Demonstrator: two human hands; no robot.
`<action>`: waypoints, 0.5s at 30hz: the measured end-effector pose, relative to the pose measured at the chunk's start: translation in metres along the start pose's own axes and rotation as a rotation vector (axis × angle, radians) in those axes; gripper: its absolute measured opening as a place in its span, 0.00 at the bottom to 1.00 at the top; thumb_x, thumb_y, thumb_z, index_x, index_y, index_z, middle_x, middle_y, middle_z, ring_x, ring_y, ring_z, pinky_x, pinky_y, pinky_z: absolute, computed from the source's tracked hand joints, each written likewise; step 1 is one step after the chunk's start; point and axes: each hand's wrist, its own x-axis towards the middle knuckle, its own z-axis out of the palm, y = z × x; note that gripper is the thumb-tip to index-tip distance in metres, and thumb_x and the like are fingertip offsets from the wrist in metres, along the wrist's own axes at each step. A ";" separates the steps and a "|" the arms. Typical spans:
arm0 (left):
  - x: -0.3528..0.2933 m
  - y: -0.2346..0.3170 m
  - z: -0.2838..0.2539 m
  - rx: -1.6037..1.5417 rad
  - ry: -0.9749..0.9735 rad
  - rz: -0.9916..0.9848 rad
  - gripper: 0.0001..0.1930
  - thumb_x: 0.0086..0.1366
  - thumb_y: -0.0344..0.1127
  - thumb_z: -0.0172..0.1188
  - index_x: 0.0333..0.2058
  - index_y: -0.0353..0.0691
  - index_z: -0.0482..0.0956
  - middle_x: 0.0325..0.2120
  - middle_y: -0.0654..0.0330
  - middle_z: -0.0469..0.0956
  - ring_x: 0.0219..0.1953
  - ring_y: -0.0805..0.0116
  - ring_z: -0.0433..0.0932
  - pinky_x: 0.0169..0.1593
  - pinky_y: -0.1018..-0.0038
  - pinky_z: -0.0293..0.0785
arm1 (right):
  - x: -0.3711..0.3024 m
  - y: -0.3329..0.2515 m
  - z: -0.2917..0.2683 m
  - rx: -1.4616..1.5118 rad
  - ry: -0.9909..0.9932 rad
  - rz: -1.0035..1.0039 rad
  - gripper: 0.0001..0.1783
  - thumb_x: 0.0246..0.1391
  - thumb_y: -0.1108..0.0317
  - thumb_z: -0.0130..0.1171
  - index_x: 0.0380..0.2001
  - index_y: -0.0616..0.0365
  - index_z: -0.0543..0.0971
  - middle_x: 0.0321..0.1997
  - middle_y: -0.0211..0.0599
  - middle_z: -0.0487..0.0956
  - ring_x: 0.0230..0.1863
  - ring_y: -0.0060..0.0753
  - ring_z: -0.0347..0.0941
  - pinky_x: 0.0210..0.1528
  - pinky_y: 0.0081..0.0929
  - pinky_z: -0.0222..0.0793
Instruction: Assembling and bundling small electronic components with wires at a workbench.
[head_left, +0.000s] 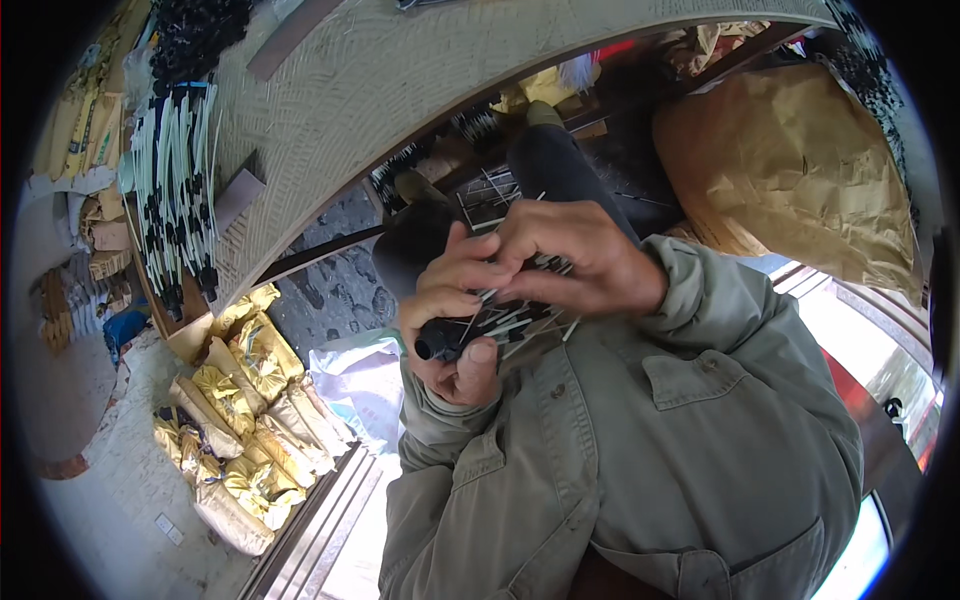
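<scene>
My left hand is wrapped around what looks like a folding umbrella frame, with a round black end and thin pale and metal ribs fanning out. The black end points to the left, below my fingers. My right hand meets the left one over the ribs, with thumb and fingers closed together. Whatever lies between those right fingertips is too small or too hidden to make out. Both hands are in front of my chest, above my lap.
A patterned worktop curves across the far side. On its left lies a bundle of pale-ribbed black frames, with a black heap behind. Gold-wrapped packages fill a box at the left. A large brown paper sack stands at right.
</scene>
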 end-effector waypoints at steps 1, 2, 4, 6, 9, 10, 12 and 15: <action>0.000 0.000 -0.001 0.002 0.006 0.000 0.16 0.58 0.44 0.55 0.36 0.41 0.62 0.37 0.48 0.74 0.51 0.51 0.67 0.62 0.50 0.44 | 0.001 0.000 -0.003 0.092 -0.037 0.050 0.09 0.43 0.74 0.62 0.28 0.60 0.73 0.26 0.36 0.73 0.27 0.37 0.71 0.27 0.27 0.64; 0.000 0.001 -0.002 0.017 -0.010 -0.015 0.16 0.58 0.44 0.55 0.36 0.41 0.62 0.37 0.48 0.74 0.52 0.51 0.67 0.62 0.50 0.43 | 0.003 0.000 -0.007 0.171 -0.113 0.104 0.08 0.45 0.74 0.61 0.30 0.60 0.74 0.28 0.36 0.73 0.29 0.33 0.72 0.29 0.25 0.64; 0.002 0.003 -0.005 0.047 -0.040 -0.036 0.15 0.58 0.44 0.55 0.36 0.41 0.63 0.37 0.49 0.74 0.53 0.51 0.65 0.63 0.50 0.40 | 0.007 0.000 -0.011 0.272 -0.172 0.179 0.07 0.45 0.74 0.61 0.29 0.61 0.75 0.28 0.36 0.74 0.29 0.30 0.72 0.30 0.25 0.64; 0.001 0.003 -0.003 0.038 -0.026 -0.041 0.15 0.58 0.44 0.55 0.36 0.41 0.63 0.37 0.49 0.74 0.54 0.51 0.64 0.63 0.50 0.40 | 0.010 0.001 -0.013 0.370 -0.219 0.255 0.06 0.46 0.75 0.61 0.29 0.62 0.75 0.28 0.36 0.75 0.30 0.28 0.72 0.31 0.24 0.64; -0.004 0.002 -0.002 0.028 0.014 -0.057 0.16 0.58 0.46 0.55 0.36 0.41 0.63 0.38 0.49 0.74 0.54 0.51 0.64 0.63 0.49 0.39 | 0.012 0.005 -0.008 0.491 -0.234 0.299 0.06 0.46 0.75 0.61 0.29 0.63 0.76 0.29 0.36 0.75 0.31 0.25 0.72 0.33 0.23 0.64; -0.005 0.002 -0.001 0.026 0.046 -0.062 0.17 0.58 0.47 0.56 0.36 0.42 0.63 0.38 0.49 0.74 0.54 0.50 0.63 0.63 0.49 0.40 | 0.012 0.005 -0.008 0.490 -0.238 0.279 0.06 0.46 0.76 0.61 0.29 0.64 0.76 0.29 0.36 0.76 0.31 0.25 0.72 0.33 0.22 0.64; -0.005 0.003 0.000 0.043 0.047 -0.068 0.18 0.58 0.48 0.56 0.35 0.42 0.63 0.37 0.49 0.74 0.54 0.50 0.64 0.62 0.48 0.40 | 0.011 0.006 -0.007 0.493 -0.223 0.261 0.06 0.46 0.76 0.61 0.29 0.65 0.76 0.29 0.36 0.76 0.31 0.25 0.72 0.33 0.22 0.64; -0.005 -0.002 0.004 0.042 0.061 -0.048 0.20 0.57 0.51 0.57 0.35 0.42 0.62 0.37 0.48 0.74 0.53 0.50 0.64 0.62 0.48 0.42 | 0.008 0.009 -0.007 0.537 -0.218 0.270 0.07 0.46 0.76 0.61 0.30 0.65 0.76 0.28 0.35 0.76 0.32 0.24 0.72 0.33 0.22 0.64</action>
